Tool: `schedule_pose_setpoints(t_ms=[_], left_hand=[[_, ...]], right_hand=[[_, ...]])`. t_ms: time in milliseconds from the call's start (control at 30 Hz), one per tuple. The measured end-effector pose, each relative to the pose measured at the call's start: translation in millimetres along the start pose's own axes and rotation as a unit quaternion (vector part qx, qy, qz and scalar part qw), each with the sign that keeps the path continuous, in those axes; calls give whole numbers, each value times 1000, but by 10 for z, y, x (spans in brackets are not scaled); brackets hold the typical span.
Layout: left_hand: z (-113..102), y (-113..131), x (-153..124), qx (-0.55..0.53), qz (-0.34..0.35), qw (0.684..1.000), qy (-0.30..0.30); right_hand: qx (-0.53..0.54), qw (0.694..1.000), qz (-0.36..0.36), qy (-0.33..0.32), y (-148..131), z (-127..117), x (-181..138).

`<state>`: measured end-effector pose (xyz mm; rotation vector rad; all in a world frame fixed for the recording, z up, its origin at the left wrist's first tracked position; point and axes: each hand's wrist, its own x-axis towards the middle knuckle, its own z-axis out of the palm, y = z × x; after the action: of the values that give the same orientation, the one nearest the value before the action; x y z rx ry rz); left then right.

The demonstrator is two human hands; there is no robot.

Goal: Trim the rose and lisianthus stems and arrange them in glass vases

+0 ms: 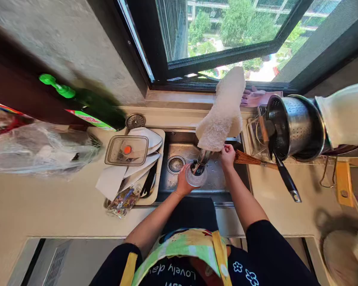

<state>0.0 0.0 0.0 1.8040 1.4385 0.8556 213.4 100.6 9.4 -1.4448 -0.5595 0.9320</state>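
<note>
My left hand (184,182) is closed around a clear cup (197,179) in the sink, its mouth right below the spout of the metal faucet (203,157). A fluffy white cloth (222,111) drapes over the faucet and hides most of it. At the cloth's lower right corner, the fingers of my right hand (227,156) are pinched together on its edge; the fingertips are partly hidden. Beneath both hands is the stainless steel sink (183,151), with a round drain strainer (176,164) to the left of the cup.
Left of the sink, a dish tray (158,167) holds white dishes and a lidded container (127,150). A green soap bottle (98,111) stands behind it. On the right are a bamboo brush (247,158), stacked pots (295,127) and a black-handled pan (286,176). A window (223,63) opens behind.
</note>
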Motion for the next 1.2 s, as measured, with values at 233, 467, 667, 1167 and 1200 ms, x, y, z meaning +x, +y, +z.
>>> schedule_pose_setpoints(t_ms=[233,467,667,1167,1200], left_hand=[[-1,2,-16,-43,-4,998,38],[-21,-58,-117,-55,-11,997,48],[-259,165,-424,-28,1,999,28],[-990,1391,-560,-151,140,942,-264],[-1039,1365,-521,-169,157,920,-316]], right_hand=[[3,1000,24,-5,-89,43,175],[33,995,91,-37,-4,-120,-94],[24,954,256,-153,202,-507,-1087],[386,859,203,-267,-338,-665,-2573],[403,864,187,-237,-368,-675,-2682]])
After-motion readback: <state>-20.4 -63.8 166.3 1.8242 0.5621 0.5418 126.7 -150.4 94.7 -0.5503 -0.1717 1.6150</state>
